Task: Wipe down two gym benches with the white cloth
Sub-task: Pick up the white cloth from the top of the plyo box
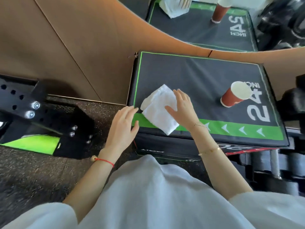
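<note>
A folded white cloth point(159, 109) lies on the near left part of a black padded gym box point(203, 75) with a green stripe and a large "24". My right hand point(180, 107) rests flat on the cloth's right side, fingers spread. My left hand point(123, 127) hovers open at the box's near left corner, just left of the cloth, holding nothing.
A red paper cup point(235, 95) stands on the box at the right, near the "24". A mirror point(214, 25) behind the box shows the box, cup and cloth reflected. A black and green gym frame point(41, 119) sits on the rubber floor at left. Dumbbells point(274, 164) lie at lower right.
</note>
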